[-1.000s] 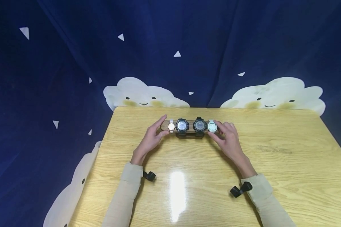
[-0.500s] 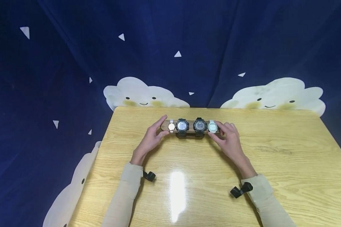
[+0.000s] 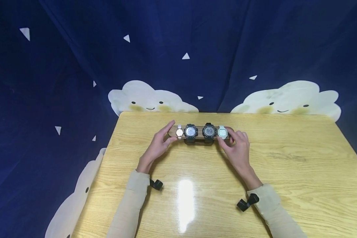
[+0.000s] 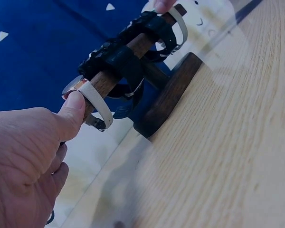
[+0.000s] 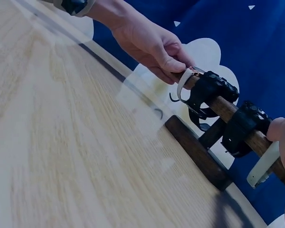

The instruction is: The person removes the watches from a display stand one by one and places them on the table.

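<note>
A dark wooden watch stand (image 3: 200,131) carries a row of watches on its raised bar. From left to right they are a small rose-gold watch with a white strap (image 3: 179,133), two chunky black digital watches (image 3: 191,132) and a pale mint square watch (image 3: 222,133). My left hand (image 3: 158,144) grips the bar's left end, its thumb beside the small watch in the left wrist view. At the other end, my right hand (image 3: 238,148) pinches the mint watch between thumb and fingers; part of its strap is hidden by the hand.
The stand's oval base (image 5: 197,152) rests on a light wood table (image 3: 285,158) near its back edge. Behind hangs a dark blue curtain (image 3: 166,49) with white clouds and triangles. Black wrist cameras (image 3: 157,184) sit on both sleeves.
My right hand and forearm have shifted slightly left, and the fingers have moved a little around the mint watch. The left hand and the stand stay put.
</note>
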Motion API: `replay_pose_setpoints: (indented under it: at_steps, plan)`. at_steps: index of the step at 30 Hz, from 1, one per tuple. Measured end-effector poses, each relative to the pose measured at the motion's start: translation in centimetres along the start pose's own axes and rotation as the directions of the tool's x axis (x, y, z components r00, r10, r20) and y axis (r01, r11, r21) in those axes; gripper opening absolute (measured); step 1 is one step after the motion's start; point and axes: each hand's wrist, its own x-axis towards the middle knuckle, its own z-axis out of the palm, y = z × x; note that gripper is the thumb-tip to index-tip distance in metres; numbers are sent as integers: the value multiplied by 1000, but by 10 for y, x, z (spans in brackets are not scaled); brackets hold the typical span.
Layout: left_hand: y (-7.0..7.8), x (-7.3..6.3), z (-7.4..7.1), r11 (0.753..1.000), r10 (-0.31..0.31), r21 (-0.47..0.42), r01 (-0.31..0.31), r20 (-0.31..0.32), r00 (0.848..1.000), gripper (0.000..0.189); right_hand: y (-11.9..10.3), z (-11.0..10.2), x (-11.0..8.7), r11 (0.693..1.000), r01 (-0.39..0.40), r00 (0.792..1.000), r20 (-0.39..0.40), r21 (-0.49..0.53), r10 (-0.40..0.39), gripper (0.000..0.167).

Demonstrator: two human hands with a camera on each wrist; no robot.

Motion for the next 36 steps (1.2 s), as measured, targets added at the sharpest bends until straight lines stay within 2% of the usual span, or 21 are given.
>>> replay_pose_setpoints:
  at_steps: [6, 15, 36]
  plan:
    - [0, 0, 0, 1000, 4, 8, -4, -4, 1000, 72, -2, 1, 0, 1000, 17, 999, -35, -18, -17, 39]
    - [1, -1, -1, 1000, -5, 19, 5, -4, 1000, 71, -2, -1, 0, 999, -5, 999, -47, -37, 3, 40]
    - [0, 0, 0, 1000, 9, 16, -9, -9, 1000, 70, 7, -13, 9, 999, 13, 999, -30, -30, -14, 33]
